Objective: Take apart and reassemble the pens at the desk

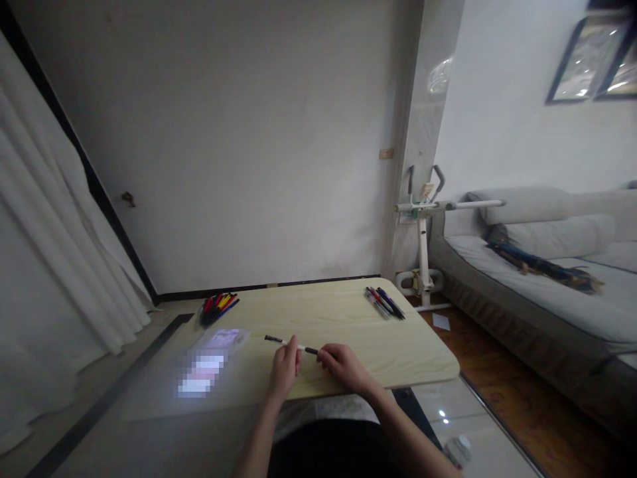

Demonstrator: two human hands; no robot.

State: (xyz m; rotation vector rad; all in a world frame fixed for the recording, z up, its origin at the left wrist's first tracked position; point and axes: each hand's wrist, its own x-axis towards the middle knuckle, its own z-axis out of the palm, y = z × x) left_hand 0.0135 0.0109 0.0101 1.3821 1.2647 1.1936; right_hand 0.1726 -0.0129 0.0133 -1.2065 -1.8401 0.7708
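Observation:
A slim pen (304,348) with a white barrel and dark ends spans the space between my hands, above the near part of the wooden table (308,305). My left hand (285,364) is closed around its barrel, and the dark end with small markings sticks out to the left. The fingers of my right hand (342,365) pinch the dark right end. Several pens (384,303) lie together at the table's far right. A bundle of colored pens (217,307), red, yellow, blue and black, lies at the far left.
A lit screen (209,365), partly blurred out, lies on the table's left side. Beyond the table stands a wall (269,146). White exercise equipment (423,245) and a sofa (542,259) are to the right. A bottle (458,450) stands on the floor at lower right.

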